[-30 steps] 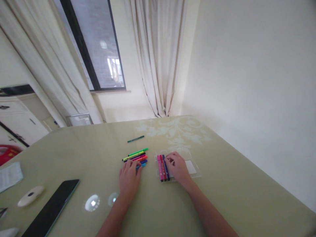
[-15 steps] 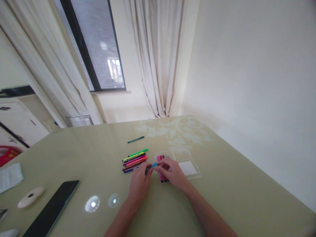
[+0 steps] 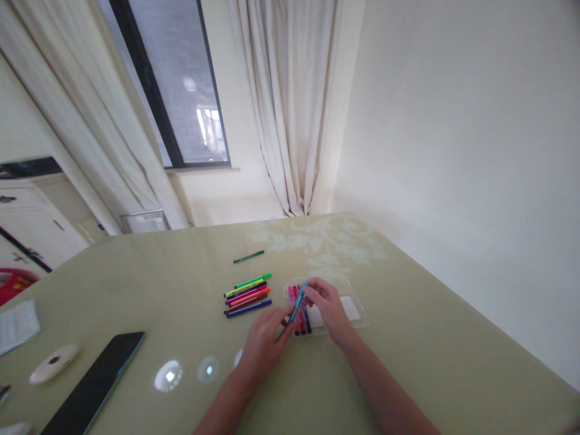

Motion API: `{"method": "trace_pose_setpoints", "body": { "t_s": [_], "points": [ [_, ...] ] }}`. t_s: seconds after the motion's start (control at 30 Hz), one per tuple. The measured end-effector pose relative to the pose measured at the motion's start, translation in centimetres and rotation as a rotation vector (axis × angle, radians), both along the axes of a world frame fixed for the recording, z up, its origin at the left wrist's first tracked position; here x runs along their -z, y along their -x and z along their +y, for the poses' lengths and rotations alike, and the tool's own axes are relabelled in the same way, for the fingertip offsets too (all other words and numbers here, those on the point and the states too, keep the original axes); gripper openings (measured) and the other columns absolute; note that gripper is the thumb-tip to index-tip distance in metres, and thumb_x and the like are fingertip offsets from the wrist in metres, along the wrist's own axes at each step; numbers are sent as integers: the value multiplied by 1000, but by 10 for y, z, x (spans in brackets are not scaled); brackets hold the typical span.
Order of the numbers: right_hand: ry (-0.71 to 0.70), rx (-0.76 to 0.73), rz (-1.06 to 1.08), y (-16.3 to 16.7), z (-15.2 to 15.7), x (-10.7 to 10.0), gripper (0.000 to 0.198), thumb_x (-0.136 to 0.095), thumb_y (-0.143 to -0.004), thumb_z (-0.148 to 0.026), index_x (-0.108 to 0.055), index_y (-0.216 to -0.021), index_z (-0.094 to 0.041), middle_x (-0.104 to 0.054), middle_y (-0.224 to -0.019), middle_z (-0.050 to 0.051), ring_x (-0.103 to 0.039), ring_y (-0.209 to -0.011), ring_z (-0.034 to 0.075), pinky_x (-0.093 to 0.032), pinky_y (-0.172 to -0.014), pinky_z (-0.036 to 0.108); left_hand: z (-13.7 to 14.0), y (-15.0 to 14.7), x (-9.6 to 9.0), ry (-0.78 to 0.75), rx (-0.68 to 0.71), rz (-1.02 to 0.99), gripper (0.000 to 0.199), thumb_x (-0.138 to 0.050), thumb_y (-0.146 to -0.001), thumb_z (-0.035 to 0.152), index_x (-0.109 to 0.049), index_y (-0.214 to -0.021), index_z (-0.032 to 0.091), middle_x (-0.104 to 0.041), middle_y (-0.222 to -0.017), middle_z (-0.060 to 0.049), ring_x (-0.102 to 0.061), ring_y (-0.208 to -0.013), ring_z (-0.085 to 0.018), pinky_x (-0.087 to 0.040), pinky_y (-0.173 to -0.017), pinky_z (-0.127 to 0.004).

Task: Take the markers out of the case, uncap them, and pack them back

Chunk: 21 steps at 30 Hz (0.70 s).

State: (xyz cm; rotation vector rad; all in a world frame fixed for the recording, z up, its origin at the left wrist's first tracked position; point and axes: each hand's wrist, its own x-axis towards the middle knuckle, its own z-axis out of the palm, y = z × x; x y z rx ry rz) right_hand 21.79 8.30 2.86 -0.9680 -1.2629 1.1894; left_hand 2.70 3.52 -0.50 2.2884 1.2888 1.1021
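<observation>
**Blue pen held over the clear case**

Both your hands hold one light blue pen (image 3: 298,305). Your right hand (image 3: 327,307) pinches its far end with closed fingers. Your left hand (image 3: 265,344) pinches the near end. The pen is tilted, just above the clear case (image 3: 357,317), right by the pink, red and purple pens in the case (image 3: 299,309). If you let go too soon, I think the pen could land across those pens, or roll off onto the surface (image 3: 181,290). If you push hard, the light case could slide away. The loose pens (image 3: 247,293) lie close on the left, so your left hand could bump them.
</observation>
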Motion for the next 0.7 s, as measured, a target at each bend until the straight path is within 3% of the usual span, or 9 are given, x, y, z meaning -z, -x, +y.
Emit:
{"method": "trace_pose_setpoints", "body": {
  "t_s": [0.2,0.33,0.47,0.7],
  "points": [
    [35,219,-94,-28,19,7,41,-73,-79,-59,-69,-81,-18,-69,-70,3,-57,-55,15,-46,-54,28,-10,-14,-4,-121,157,291,36,-58,-99,19,-63,-134,28,-70,-129,-7,-65,-115,-23,-53,-100,-41],
    [40,182,-291,-26,21,21,35,-70,-81,-52,-72,-89,-18,-73,-74,5,-64,-57,18,-51,-55,30,-14,-21,-7,-115,186,378,41,-61,-97,18,-60,-138,27,-65,-140,-7,-60,-126,-25,-50,-104,-43],
    [23,176,-453,-19,16,27,26,-66,-84,-35,-72,-103,-19,-78,-88,8,-73,-74,22,-57,-69,33,-12,-22,-2,-103,212,391,35,-58,-101,22,-63,-135,30,-65,-142,-3,-58,-130,-21,-46,-108,-41],
    [-77,161,-751,-20,14,27,14,-60,-85,-21,-74,-86,-19,-77,-86,7,-72,-75,20,-55,-74,32,-11,-22,1,-49,198,393,37,-54,-104,24,-60,-139,30,-65,-142,-3,-60,-128,-20,-44,-109,-41]
  ]
}}
